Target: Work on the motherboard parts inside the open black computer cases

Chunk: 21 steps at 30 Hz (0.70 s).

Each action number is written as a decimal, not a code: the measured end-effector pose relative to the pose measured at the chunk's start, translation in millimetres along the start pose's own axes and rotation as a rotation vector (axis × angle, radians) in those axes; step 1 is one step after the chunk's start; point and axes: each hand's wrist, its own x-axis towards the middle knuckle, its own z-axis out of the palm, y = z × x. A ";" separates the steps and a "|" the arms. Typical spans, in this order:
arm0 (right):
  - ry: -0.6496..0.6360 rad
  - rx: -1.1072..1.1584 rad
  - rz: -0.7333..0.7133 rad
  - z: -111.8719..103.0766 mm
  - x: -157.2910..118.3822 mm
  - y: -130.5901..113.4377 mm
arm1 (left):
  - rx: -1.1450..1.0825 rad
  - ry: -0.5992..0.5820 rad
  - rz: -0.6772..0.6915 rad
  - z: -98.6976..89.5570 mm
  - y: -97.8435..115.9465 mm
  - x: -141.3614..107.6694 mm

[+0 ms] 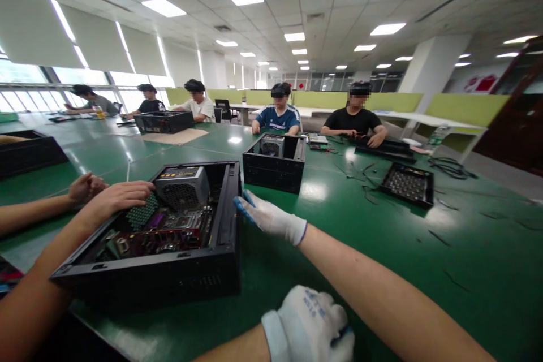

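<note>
Computer case (169, 280) lies left of both hands; right hand (271, 219) nearer, open beside it; left hand (311, 325) curled, grip unclear.

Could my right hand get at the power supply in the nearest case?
Probably yes: the case is open on top, though the right hand would need to clear the side wall. A co-worker's bare hand is near the power supply's left side.

Far: 5+ ppl (278, 117); far L, PC case (164, 123) on tan sheet (190, 136). R: coiled cables (453, 168), bottle (436, 137), blk tray (427, 189).
</note>
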 end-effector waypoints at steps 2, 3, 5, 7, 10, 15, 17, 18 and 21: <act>0.004 -0.104 0.046 -18.1 2.4 18.2 | -0.008 -0.012 -0.052 5.7 -11.4 -4.4; 0.023 -0.171 0.081 -29.0 4.0 28.1 | -0.016 -0.019 -0.068 7.5 -15.2 -7.2; 0.079 -0.307 0.136 -52.3 10.5 48.0 | -0.044 -0.025 -0.074 10.4 -18.6 -11.7; 0.127 -0.441 0.163 -75.2 21.9 66.2 | -0.068 -0.013 -0.070 14.5 -17.9 -14.0; 0.145 -0.600 0.175 -103.1 45.8 87.9 | -0.072 0.030 -0.169 25.0 -14.4 -15.5; 0.096 -0.739 0.227 -120.5 85.4 108.0 | -0.058 0.068 -0.291 43.4 -18.5 -17.0; 0.092 -0.771 0.257 -119.3 95.1 110.3 | -0.035 0.067 -0.253 45.6 -24.7 -16.5; 0.100 -0.787 0.269 -118.0 98.0 110.2 | -0.029 0.064 -0.221 45.2 -28.0 -16.1; 0.133 -0.834 0.281 -113.5 98.4 105.1 | -0.028 0.049 -0.128 38.0 -35.6 -14.3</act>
